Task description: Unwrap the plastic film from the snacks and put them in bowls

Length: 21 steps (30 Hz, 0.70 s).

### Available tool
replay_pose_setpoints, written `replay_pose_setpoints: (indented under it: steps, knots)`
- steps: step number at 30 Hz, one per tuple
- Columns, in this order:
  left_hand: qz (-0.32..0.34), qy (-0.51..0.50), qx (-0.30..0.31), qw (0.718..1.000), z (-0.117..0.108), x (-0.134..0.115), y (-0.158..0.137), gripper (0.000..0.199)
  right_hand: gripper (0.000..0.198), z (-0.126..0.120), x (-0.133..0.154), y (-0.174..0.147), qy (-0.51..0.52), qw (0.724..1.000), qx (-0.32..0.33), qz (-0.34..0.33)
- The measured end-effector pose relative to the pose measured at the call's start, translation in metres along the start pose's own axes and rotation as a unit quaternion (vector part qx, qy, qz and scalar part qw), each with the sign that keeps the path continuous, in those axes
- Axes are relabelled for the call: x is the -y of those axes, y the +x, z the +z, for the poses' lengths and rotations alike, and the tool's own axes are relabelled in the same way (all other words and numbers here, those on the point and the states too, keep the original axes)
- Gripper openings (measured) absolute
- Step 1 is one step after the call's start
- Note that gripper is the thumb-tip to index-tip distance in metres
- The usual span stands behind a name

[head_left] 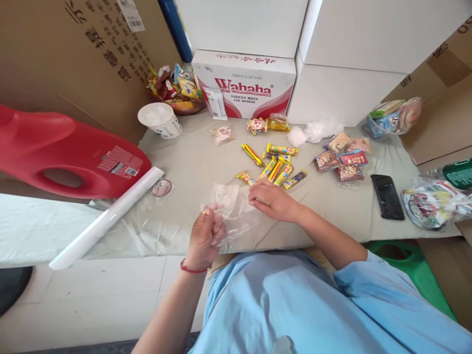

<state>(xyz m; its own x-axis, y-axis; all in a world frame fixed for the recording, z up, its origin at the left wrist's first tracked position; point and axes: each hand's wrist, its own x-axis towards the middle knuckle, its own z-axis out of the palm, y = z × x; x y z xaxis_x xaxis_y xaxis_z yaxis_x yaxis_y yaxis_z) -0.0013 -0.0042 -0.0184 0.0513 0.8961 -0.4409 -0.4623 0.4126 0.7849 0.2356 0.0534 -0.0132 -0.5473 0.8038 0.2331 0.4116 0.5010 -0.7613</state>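
Note:
A clear plastic bag [239,223] is stretched between my two hands above the front of the cloth-covered table. My left hand [206,231], with a red cord at the wrist, is closed on the bag's left side. Fingers of my right hand [271,199] are curled on its right edge. Inside or behind the clear film shows a whitish, see-through patch [225,199]; I cannot tell which. Just beyond my right hand lie several yellow-wrapped snack bars [276,169] in a loose heap.
Red-wrapped snacks [350,172] and a phone [387,196] lie to the right. At left are a white roll [110,216], a red jug [73,152] and a paper cup [160,119]. A Wahaba water carton [247,88] stands behind, beside a snack basket [184,105].

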Motion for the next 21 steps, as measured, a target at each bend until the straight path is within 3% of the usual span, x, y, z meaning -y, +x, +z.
replay_pose_setpoints:
  steps: [3, 5, 8, 11, 14, 16, 18, 21]
  knots:
    - [-0.047, 0.015, 0.022, 0.999, -0.026, -0.014, -0.002, 0.059, 0.021, -0.015, 0.002, -0.011, 0.167, 0.979, -0.006, 0.116]
    - [-0.068, 0.032, 0.014, 0.997, -0.034, -0.019, 0.0, 0.056, 0.026, -0.017, 0.004, -0.018, 0.186, 0.971, -0.021, 0.145]
    - [-0.074, 0.042, 0.002, 0.996, -0.026, -0.019, 0.006, 0.058, 0.03, -0.001, 0.011, -0.018, 0.056, 0.996, -0.023, 0.066]
    - [-0.071, 0.04, 0.017, 0.997, -0.011, -0.015, 0.009, 0.063, 0.046, 0.029, 0.017, -0.01, -0.075, 0.997, 0.018, -0.007]
    - [-0.053, 0.04, 0.01, 0.998, -0.009, -0.017, 0.01, 0.063, 0.017, 0.046, 0.015, -0.004, -0.077, 0.995, 0.057, -0.012]
    - [-0.04, 0.04, -0.005, 0.998, -0.018, -0.021, 0.01, 0.064, 0.015, 0.045, 0.011, -0.005, -0.022, 0.999, 0.029, 0.025]
    - [-0.041, 0.043, -0.004, 0.998, -0.029, -0.026, 0.011, 0.064, 0.021, 0.034, 0.006, -0.01, 0.09, 0.99, -0.026, 0.109]
    - [-0.057, 0.046, 0.012, 0.997, -0.042, -0.034, 0.011, 0.063, 0.032, 0.011, -0.001, -0.019, 0.302, 0.912, -0.084, 0.264]
